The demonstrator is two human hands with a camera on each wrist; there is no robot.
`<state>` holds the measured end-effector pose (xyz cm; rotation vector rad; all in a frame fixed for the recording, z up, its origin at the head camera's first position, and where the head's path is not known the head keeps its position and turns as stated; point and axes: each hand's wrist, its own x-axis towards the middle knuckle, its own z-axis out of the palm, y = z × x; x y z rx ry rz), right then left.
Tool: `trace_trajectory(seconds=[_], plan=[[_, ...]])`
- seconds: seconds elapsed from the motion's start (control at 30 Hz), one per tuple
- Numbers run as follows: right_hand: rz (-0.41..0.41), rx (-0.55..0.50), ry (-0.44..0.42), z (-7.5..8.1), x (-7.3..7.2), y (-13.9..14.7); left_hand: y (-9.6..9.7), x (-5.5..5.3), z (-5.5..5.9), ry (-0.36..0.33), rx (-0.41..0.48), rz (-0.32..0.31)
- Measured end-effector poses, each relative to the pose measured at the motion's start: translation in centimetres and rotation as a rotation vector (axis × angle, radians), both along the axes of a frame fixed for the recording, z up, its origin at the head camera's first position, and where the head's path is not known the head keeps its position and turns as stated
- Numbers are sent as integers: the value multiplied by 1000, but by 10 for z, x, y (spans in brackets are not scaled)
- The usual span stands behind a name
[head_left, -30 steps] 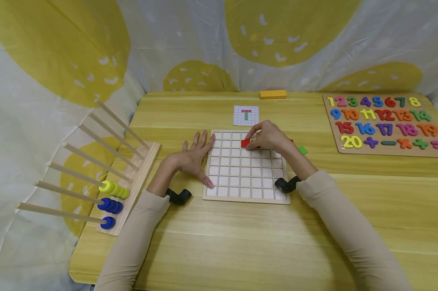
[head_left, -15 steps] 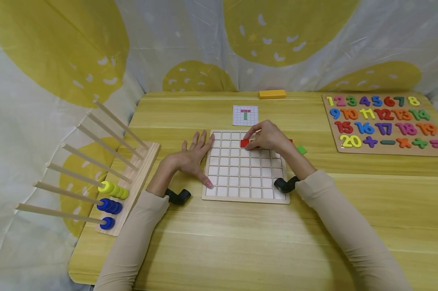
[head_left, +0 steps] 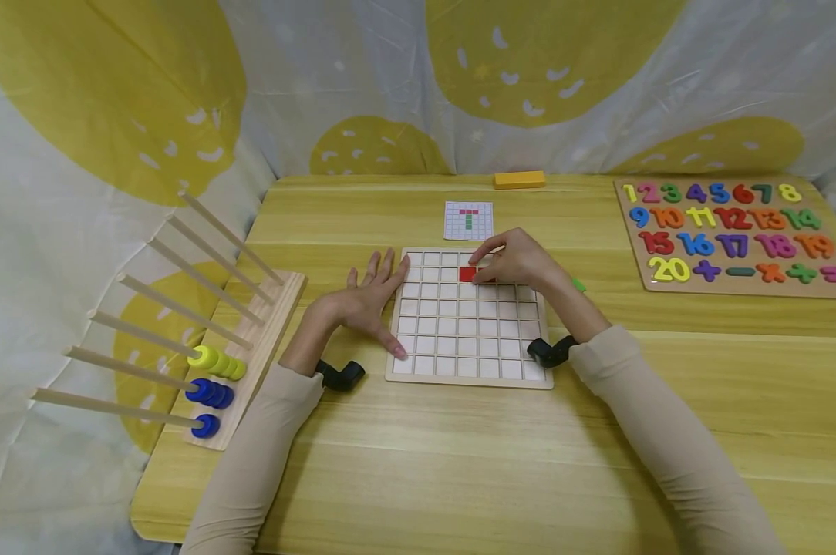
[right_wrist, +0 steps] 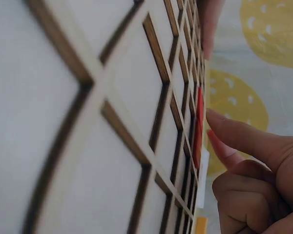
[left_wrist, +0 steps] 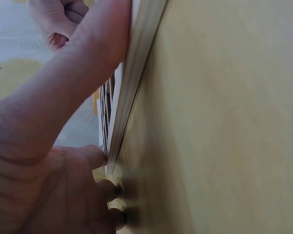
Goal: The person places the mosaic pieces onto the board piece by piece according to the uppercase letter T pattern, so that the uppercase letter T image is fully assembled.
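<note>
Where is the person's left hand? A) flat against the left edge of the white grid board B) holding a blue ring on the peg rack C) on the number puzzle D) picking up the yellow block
A: the left hand lies with straight fingers against the left edge of the grid board, far from the number puzzle, peg rack and yellow block.

Wooden table (head_left: pixel 460 462) carries: grid board (head_left: pixel 468 339) at centre, pattern card (head_left: pixel 469 220) behind it, yellow block (head_left: pixel 520 179) at far edge, number puzzle (head_left: pixel 737 235) right, peg rack (head_left: pixel 251 347) with rings on left edge.
</note>
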<state>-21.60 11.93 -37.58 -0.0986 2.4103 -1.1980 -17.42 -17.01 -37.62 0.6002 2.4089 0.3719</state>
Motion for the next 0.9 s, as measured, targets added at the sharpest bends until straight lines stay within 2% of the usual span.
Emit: trace_trajectory(seconds=[0.17,0.37,0.67,0.9], plan=[[-31,1,-11,8,2,21,0,0,-1,5,2,-3],[-35,11,38,13,5,55,1,1,1,6,-1,2],[-50,72,33,10,15,98,0,0,-1,2,2,2],[-50,113,42,3,19,117,0,1,-1,0,4,5]])
